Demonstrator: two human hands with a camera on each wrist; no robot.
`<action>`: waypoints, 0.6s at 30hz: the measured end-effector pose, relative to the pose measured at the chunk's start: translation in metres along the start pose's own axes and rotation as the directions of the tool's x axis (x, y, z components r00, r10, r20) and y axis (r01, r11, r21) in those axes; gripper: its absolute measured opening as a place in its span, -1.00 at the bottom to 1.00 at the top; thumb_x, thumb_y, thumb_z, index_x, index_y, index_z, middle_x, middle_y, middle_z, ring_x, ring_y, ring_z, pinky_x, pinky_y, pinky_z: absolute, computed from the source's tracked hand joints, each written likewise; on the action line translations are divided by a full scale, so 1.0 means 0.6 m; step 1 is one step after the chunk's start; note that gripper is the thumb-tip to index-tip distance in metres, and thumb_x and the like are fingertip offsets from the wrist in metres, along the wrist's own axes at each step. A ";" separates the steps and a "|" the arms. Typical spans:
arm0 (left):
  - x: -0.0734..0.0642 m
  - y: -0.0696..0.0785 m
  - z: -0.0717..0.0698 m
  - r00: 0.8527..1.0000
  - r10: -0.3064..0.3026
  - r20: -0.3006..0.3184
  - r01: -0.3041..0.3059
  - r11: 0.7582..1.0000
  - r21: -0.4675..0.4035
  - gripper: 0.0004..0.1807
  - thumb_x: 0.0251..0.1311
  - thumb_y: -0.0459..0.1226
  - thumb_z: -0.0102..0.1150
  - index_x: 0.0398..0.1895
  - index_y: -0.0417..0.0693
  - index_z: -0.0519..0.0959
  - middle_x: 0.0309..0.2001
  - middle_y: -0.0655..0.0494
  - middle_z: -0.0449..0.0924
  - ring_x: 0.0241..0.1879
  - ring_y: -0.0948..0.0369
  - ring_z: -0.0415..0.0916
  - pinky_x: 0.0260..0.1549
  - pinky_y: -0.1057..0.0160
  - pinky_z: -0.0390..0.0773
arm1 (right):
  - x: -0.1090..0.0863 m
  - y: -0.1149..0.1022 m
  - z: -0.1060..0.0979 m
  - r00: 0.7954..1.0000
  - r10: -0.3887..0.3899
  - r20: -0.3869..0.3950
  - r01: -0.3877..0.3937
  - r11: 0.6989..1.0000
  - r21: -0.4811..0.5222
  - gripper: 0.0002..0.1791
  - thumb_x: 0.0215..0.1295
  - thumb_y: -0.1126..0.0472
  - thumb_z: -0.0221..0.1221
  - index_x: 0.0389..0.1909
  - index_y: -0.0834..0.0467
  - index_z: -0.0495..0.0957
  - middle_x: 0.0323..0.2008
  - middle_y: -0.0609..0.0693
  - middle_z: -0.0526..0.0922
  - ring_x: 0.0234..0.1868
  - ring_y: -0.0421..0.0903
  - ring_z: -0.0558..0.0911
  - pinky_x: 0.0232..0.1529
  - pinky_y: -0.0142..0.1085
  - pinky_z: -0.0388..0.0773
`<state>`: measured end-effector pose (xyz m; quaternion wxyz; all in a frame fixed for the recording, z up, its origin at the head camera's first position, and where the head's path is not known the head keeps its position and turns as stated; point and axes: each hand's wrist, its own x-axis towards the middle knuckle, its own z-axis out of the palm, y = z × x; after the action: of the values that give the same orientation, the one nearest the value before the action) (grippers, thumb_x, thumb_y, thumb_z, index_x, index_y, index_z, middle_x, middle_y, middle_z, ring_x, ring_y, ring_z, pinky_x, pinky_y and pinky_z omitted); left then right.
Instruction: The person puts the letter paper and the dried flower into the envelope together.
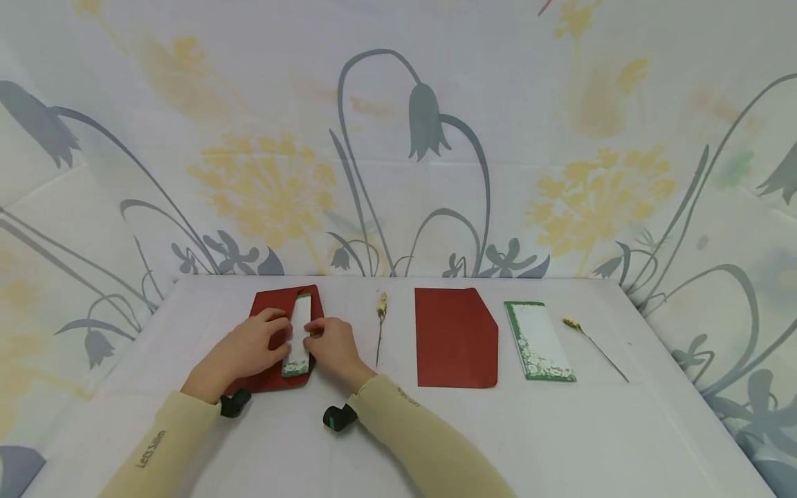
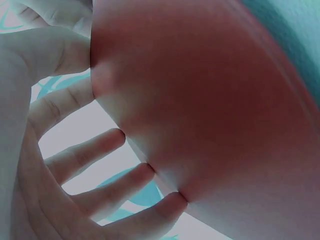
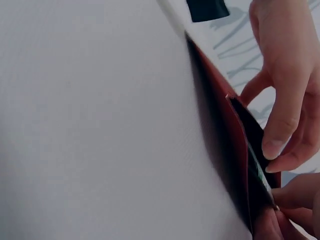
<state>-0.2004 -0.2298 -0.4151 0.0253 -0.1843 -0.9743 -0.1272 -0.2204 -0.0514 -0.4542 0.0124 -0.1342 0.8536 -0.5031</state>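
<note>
A red envelope (image 1: 268, 301) lies at the left of the table. A white card with a green floral border (image 1: 301, 311) sits partly inside it, one long strip showing. My left hand (image 1: 245, 346) holds the envelope at the card's left side, its fingertips along the red paper's edge in the left wrist view. From the other side my right hand (image 1: 336, 349) pinches the card's right edge with thumb and fingers. In the right wrist view the envelope (image 3: 215, 70) gapes, and the card's edge (image 3: 261, 171) shows between the two hands.
To the right of the hands lies a dried flower stem (image 1: 380, 321). Beyond it are a second red envelope (image 1: 456, 337), another green-bordered card (image 1: 540, 339) and a second dried flower (image 1: 594, 346). A floral cloth backdrop (image 1: 398, 194) rises behind the white table (image 1: 560, 436).
</note>
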 end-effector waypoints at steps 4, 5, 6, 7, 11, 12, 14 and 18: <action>-0.001 -0.001 -0.001 1.000 0.018 -0.008 -0.018 1.000 -0.022 -0.77 0.09 -0.25 0.38 -0.19 0.00 0.58 0.15 -0.29 0.45 0.04 -0.21 0.49 0.01 -0.27 0.50 | -0.001 -0.003 0.003 1.000 0.017 -0.019 -0.017 1.000 0.007 -0.82 0.21 0.32 0.31 -0.17 0.20 0.73 -0.40 -0.13 0.67 -0.37 -0.32 0.55 -0.35 -0.47 0.49; -0.002 -0.001 -0.002 1.000 0.020 -0.010 -0.020 0.999 -0.027 -0.77 0.09 -0.26 0.38 -0.19 -0.01 0.58 0.15 -0.29 0.44 0.04 -0.22 0.49 0.00 -0.27 0.50 | -0.002 -0.003 0.003 1.000 0.021 -0.017 -0.021 1.000 0.008 -0.82 0.21 0.32 0.31 -0.16 0.20 0.73 -0.39 -0.12 0.68 -0.37 -0.32 0.56 -0.36 -0.47 0.49; -0.002 -0.001 -0.002 1.000 0.020 -0.011 -0.021 0.999 -0.030 -0.77 0.09 -0.26 0.38 -0.19 -0.01 0.58 0.15 -0.30 0.44 0.04 -0.22 0.48 0.00 -0.27 0.51 | -0.002 -0.004 0.004 1.000 0.024 -0.013 -0.024 1.000 0.009 -0.81 0.21 0.32 0.32 -0.14 0.20 0.73 -0.39 -0.12 0.69 -0.37 -0.32 0.56 -0.37 -0.48 0.49; -0.002 -0.001 -0.002 1.000 0.021 -0.012 -0.022 0.999 -0.033 -0.78 0.09 -0.26 0.38 -0.19 -0.01 0.58 0.15 -0.30 0.44 0.05 -0.22 0.48 0.00 -0.27 0.50 | -0.002 -0.004 0.005 1.000 0.026 -0.007 -0.026 1.000 0.011 -0.80 0.21 0.32 0.32 -0.13 0.19 0.73 -0.38 -0.12 0.70 -0.37 -0.33 0.57 -0.38 -0.48 0.49; -0.003 -0.002 -0.001 0.999 0.031 -0.015 -0.031 0.999 -0.027 -0.78 0.11 -0.26 0.36 -0.18 -0.03 0.59 0.15 -0.29 0.45 0.05 -0.21 0.49 0.01 -0.26 0.51 | -0.002 -0.004 0.005 1.000 0.017 0.022 -0.017 1.000 0.000 -0.73 0.21 0.30 0.33 -0.05 0.18 0.73 -0.40 -0.13 0.72 -0.39 -0.36 0.57 -0.39 -0.49 0.48; -0.003 -0.002 -0.001 0.999 0.030 -0.015 -0.031 0.999 -0.025 -0.78 0.12 -0.26 0.36 -0.17 -0.04 0.59 0.15 -0.29 0.45 0.05 -0.21 0.49 0.01 -0.26 0.51 | -0.001 -0.004 0.005 1.000 0.014 0.027 -0.014 1.000 -0.001 -0.71 0.20 0.30 0.34 -0.04 0.18 0.72 -0.40 -0.13 0.72 -0.39 -0.36 0.57 -0.38 -0.49 0.48; -0.004 -0.001 -0.001 0.999 0.028 -0.015 -0.028 0.999 -0.020 -0.78 0.13 -0.25 0.35 -0.16 -0.04 0.59 0.15 -0.28 0.45 0.06 -0.21 0.48 0.01 -0.26 0.51 | -0.001 -0.003 0.004 0.999 0.007 0.033 -0.007 1.000 -0.002 -0.68 0.19 0.30 0.34 -0.01 0.19 0.70 -0.39 -0.13 0.72 -0.39 -0.36 0.57 -0.37 -0.50 0.48; -0.004 -0.001 -0.002 1.000 0.019 -0.014 -0.019 1.000 -0.018 -0.77 0.13 -0.24 0.36 -0.15 -0.04 0.59 0.15 -0.27 0.46 0.07 -0.20 0.47 0.00 -0.27 0.51 | -0.002 0.000 0.002 0.999 -0.006 0.036 0.005 1.000 0.031 -0.67 0.19 0.34 0.31 0.01 0.22 0.68 -0.32 -0.07 0.71 -0.38 -0.34 0.59 -0.38 -0.49 0.51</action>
<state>-0.1984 -0.2313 -0.4144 0.0317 -0.1928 -0.9711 -0.1370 -0.2190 -0.0522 -0.4553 0.0283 -0.1453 0.8450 -0.5139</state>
